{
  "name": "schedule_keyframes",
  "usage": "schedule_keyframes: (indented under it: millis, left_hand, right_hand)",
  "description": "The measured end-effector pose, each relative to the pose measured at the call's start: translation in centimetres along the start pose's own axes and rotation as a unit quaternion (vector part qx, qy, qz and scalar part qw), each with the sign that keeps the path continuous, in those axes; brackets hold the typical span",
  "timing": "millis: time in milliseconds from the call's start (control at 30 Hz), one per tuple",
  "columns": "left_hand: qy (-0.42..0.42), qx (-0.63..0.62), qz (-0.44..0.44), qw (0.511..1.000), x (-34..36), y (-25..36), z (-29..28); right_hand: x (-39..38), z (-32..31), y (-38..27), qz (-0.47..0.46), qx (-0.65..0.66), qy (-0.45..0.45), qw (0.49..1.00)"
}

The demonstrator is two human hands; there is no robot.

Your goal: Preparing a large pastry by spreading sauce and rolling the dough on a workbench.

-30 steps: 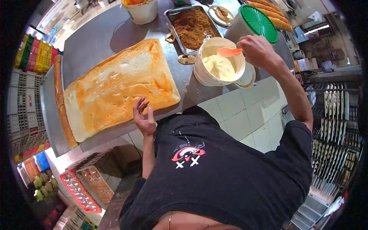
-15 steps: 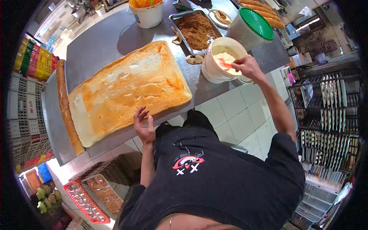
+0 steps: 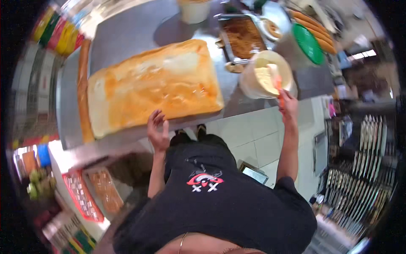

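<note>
My right hand (image 3: pixel 286 103) grips an orange spatula (image 3: pixel 278 82), its blade carrying pale cream inside the white bucket (image 3: pixel 249 84) of cream (image 3: pixel 264 76). My left hand (image 3: pixel 158 127) is open, fingers loosely bent, at the front edge of a large flat golden sheet cake (image 3: pixel 152 84) with paler patches. A long brown rolled strip (image 3: pixel 83 93) lies along the cake's left end. Behind the bucket are a metal tray of brown crumbly filling (image 3: pixel 242 36) and a container with a green lid (image 3: pixel 308 44). The view is motion-blurred.
The metal table (image 3: pixel 118 34) holds another white bucket (image 3: pixel 194 10), a small plate (image 3: pixel 270 29) and long bread rolls (image 3: pixel 313 29). A dark rack of trays (image 3: pixel 359 173) stands right. Coloured crates (image 3: pixel 55 29) are far left; red-edged trays (image 3: pixel 82 194) sit lower left.
My right hand and spatula have gone down into the cream, then moved toward the bucket's front with cream on the blade. My left hand stays open. The view has shifted.
</note>
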State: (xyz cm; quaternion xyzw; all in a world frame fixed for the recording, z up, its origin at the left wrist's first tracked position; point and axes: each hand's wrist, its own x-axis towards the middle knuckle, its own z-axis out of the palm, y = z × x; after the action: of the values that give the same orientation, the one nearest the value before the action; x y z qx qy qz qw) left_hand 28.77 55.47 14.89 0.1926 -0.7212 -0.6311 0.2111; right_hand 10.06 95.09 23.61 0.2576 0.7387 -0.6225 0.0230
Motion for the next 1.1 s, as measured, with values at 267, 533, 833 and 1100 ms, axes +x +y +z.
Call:
schedule_keyframes:
  millis: [267, 533, 833, 1100]
  left_hand:
    - [0.124, 0.216, 0.093, 0.964, 1.9, -2.6, -11.8]
    - [0.188, 0.181, 0.025, 0.965, 3.5, -9.2, -29.1]
    - [0.046, 0.004, -0.101, 0.994, 2.5, -8.6, -37.6]
    - [0.041, -0.057, -0.115, 0.991, 2.1, -9.2, -41.8]
  right_hand:
    - [-7.4, 10.7, 3.1, -0.069, -0.029, -0.078, 0.994]
    - [-24.6, 36.8, 9.4, 0.020, 0.040, -0.370, 0.928]
    - [-30.7, 53.8, 17.4, -0.354, -0.198, -0.194, 0.893]
    - [-35.3, 57.8, 17.2, -0.383, -0.304, -0.127, 0.863]
